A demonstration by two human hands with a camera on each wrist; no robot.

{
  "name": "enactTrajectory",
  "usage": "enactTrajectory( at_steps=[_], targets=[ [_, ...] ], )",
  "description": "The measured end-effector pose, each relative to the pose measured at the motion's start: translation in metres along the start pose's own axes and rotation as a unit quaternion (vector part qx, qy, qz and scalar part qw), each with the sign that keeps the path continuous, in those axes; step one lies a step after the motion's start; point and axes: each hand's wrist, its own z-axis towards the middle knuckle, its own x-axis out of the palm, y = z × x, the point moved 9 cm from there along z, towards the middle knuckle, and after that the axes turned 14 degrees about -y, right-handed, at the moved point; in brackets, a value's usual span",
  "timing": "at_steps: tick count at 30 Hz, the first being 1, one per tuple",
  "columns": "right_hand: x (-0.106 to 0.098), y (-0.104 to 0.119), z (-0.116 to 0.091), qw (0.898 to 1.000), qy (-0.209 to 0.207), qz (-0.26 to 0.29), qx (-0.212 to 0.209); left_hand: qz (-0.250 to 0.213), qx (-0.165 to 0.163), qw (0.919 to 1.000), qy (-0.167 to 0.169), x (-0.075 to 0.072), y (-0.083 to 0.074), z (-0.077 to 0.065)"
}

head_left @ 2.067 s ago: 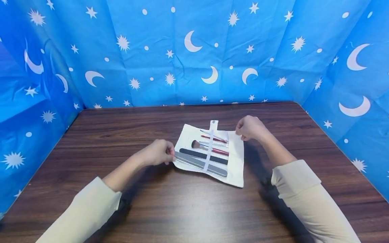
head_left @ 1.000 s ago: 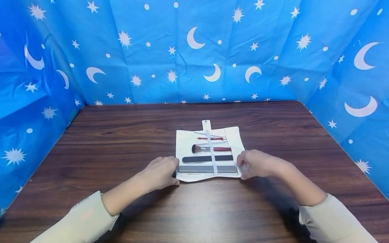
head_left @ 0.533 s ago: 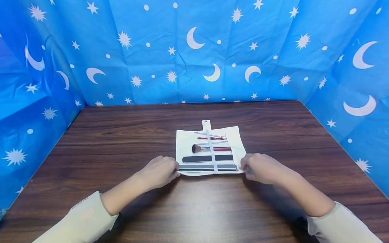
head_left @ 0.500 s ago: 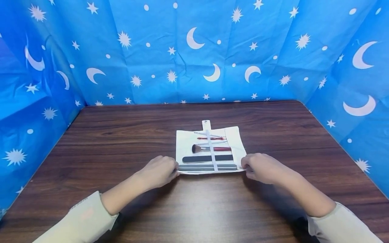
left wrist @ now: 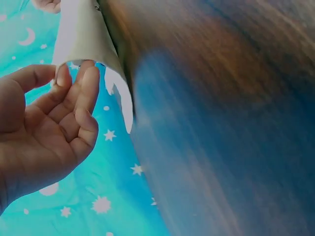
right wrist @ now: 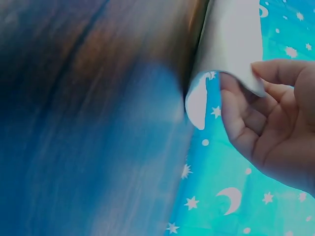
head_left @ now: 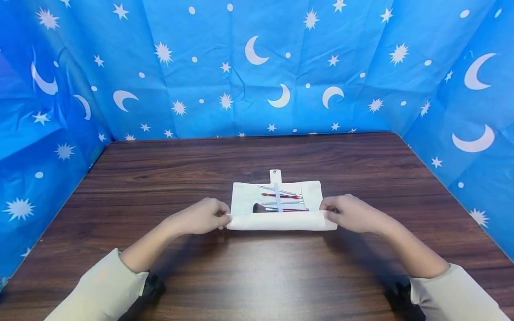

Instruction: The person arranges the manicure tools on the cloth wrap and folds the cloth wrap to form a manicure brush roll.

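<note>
A white fabric brush roll point(head_left: 281, 221) lies across the table, its near edge folded up and over toward the back. My left hand point(head_left: 202, 216) pinches the left end of that fold between thumb and fingers. At the other end, my right hand point(head_left: 353, 214) pinches the fold's right corner; the right wrist view shows the cloth point(right wrist: 231, 44) curving over the fingers. Still showing on the roll are a makeup brush point(head_left: 259, 208), a red-handled tool point(head_left: 281, 195) and thin clear-handled tools point(head_left: 277, 189) under a white elastic band point(head_left: 277, 200). The fold hides the nail files.
A snap tab point(head_left: 275, 173) sticks out from the roll's far edge. The dark wood table point(head_left: 168, 169) spreads around it on all sides. Blue cloth point(head_left: 225, 89) printed with moons and stars hangs behind and beside the table.
Both hands moved from the roll's side edges to its near corners, straightening it, then lifted the near edge and folded it away over the nail files.
</note>
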Motion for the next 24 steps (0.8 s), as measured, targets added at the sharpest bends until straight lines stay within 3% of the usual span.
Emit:
enactTrajectory(
  at_steps=[5,10,16,24],
  targets=[
    [-0.008,-0.013,0.013,0.997,-0.048,0.039,0.035,-0.030,-0.026,0.9986,-0.036,-0.006,0.008,0.009],
    [-0.011,-0.021,0.025,0.995,-0.092,0.001,0.041,-0.040,-0.048,0.9956,-0.070,-0.008,0.014,0.019],
    [-0.006,-0.026,0.034,0.993,-0.105,-0.045,0.040,0.005,-0.076,0.9928,-0.093,-0.005,0.023,0.028],
    [0.003,-0.032,0.040,0.993,-0.076,-0.061,0.073,0.085,-0.071,0.9886,-0.101,0.001,0.022,0.035]
  ],
)
